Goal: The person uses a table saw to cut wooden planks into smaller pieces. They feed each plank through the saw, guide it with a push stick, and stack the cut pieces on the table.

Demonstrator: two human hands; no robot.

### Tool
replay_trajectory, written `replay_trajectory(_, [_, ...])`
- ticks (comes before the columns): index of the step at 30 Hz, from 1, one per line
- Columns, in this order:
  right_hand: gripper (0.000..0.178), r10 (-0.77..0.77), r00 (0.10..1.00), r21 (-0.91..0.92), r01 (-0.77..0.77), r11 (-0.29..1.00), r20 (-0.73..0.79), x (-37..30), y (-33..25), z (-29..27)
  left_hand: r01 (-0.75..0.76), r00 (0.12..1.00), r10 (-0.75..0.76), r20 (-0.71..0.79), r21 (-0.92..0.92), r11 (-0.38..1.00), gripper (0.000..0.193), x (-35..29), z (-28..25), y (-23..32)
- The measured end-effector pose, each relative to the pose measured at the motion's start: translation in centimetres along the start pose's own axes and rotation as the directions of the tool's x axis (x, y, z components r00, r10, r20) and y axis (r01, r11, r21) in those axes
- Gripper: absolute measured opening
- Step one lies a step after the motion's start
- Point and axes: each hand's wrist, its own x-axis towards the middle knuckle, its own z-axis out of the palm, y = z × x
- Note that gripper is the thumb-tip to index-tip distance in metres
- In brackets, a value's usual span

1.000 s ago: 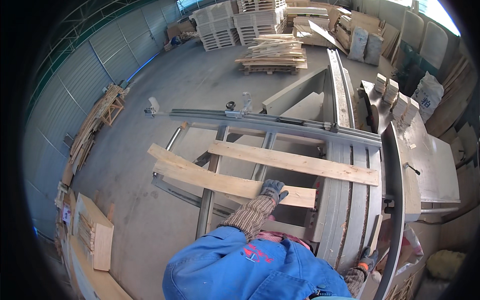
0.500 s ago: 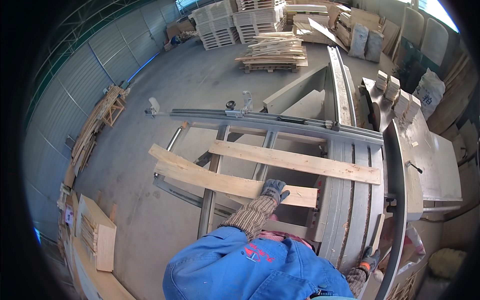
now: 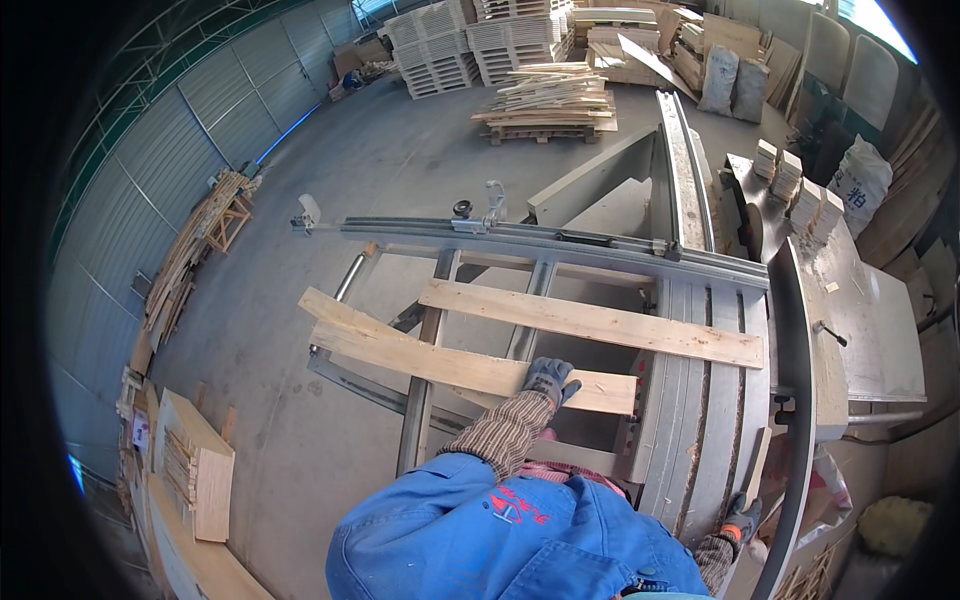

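My left hand (image 3: 550, 382), in a grey work glove, is closed around a pale wooden plank (image 3: 455, 366) near its right end. This plank lies across the bars of a sliding table frame, and another board (image 3: 325, 305) shows partly from under its left end. Farther off, a separate long plank (image 3: 590, 322) rests on the frame, its right end on the grooved metal table (image 3: 672, 440). Low on the right, my right hand (image 3: 742, 517), also gloved, grips the lower end of a narrow wooden strip (image 3: 760, 465) beside the table's right edge. Part of that hand's grip is hidden.
A metal fence (image 3: 550, 238) with stops crosses beyond the planks. On the right stands a guard rail (image 3: 800, 450), and behind it a machine table (image 3: 880, 320) bears stacked small blocks (image 3: 786, 178). A wood pile (image 3: 548, 102) and white pallets (image 3: 430, 45) stand far back.
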Motion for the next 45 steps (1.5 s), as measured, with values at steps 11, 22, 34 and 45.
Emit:
replay_trajectory(11, [0.066, 0.010, 1.000, -0.021, -0.011, 1.000, -0.017, -0.4, -1.0, -1.0, -0.024, 0.997, 0.022, -0.077, -0.031, 0.999, 0.048, 0.1, 0.8, -0.3])
replay_trajectory(22, [0.069, 0.053, 0.994, 0.010, -0.054, 0.999, 0.101, -0.8, -2.0, -2.4, -0.029, 0.995, 0.025, -0.101, -0.038, 0.999, 0.047, 0.0, 0.9, -0.4])
replay_trajectory(34, [0.067, 0.047, 0.995, 0.003, -0.048, 0.999, 0.088, -0.6, -1.8, -1.9, -0.015, 0.997, 0.012, -0.071, -0.032, 0.999, 0.046, 0.1, 1.0, -0.3])
replay_trajectory(45, [0.072, 0.026, 0.997, -0.009, -0.026, 1.000, 0.071, -0.5, -0.9, -1.4, -0.004, 0.999, 0.004, -0.037, -0.011, 1.000, 0.050, -0.3, -0.2, 0.1])
